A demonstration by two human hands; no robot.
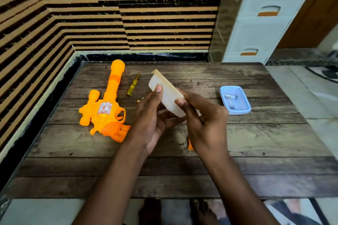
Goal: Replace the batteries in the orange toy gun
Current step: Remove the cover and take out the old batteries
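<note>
The orange toy gun [108, 105] lies on the wooden table [256, 142] at the left, barrel pointing away, its grip open toward me. A yellow-handled screwdriver [133, 86] lies just right of the barrel. Above the table's middle, my left hand [150, 120] and my right hand [203, 120] both hold a tilted whitish translucent plastic container [168, 93]; the left thumb presses its near face, the right fingers pinch its lower end. A small orange piece [190, 145] shows under my right hand. A blue tray [235, 99] at the right holds batteries [230, 97].
A striped brown wall rises behind and left of the table. A white plastic drawer cabinet [259, 20] stands at the back right. A tiny item [139, 101] lies near the screwdriver's handle. My feet show below the table's near edge.
</note>
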